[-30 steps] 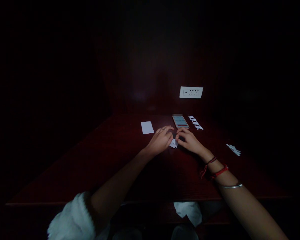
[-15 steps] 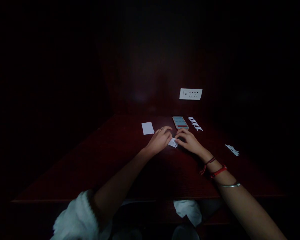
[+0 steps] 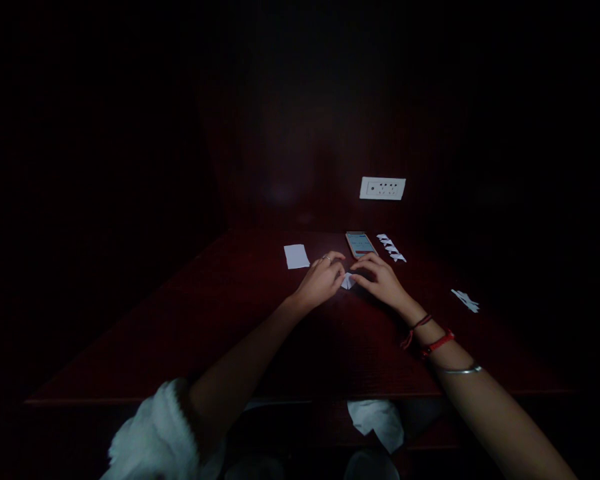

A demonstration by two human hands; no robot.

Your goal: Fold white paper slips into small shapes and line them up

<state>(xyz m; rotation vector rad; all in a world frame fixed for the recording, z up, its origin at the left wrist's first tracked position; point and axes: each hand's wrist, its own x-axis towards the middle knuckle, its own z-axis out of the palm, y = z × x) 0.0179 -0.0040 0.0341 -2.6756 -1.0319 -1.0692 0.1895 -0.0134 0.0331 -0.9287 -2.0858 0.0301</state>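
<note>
**Desk:** What do your hands have here?

**Me:** A small white paper (image 3: 348,281). My left hand (image 3: 321,280) and right hand (image 3: 380,280) close on it from either side, fingertips narrowed to a pinch and pressing it to the table (image 3: 280,333). It lies just on my side of the phone (image 3: 361,244).

**Desk:** Why hold it from both sides?

**Me:** As I judge it, a scrap that light slides and springs open, so one hand pins it while the other works an edge. Low on the wood, it has something hard under it.

**Desk:** And the phone?

**Me:** Face up, screen lit, just beyond my fingers, likely so I can read it without lifting a hand. A flat sheet (image 3: 297,256) sits left of the phone, within easy reach. A row of folded bits (image 3: 391,247) lies just right of the phone, and a lone bit (image 3: 466,300) rests well right of it and nearer me, probably set out of the way.

**Desk:** The setting?

**Me:** Dark red wood, glossy and very dimly lit. A panel of the same wood rises behind the phone, with a white socket plate (image 3: 383,188) on it above and to the right. The room to each side is too dark to read. Cords (image 3: 430,337) and a bangle (image 3: 463,370) ring my right wrist.
</note>
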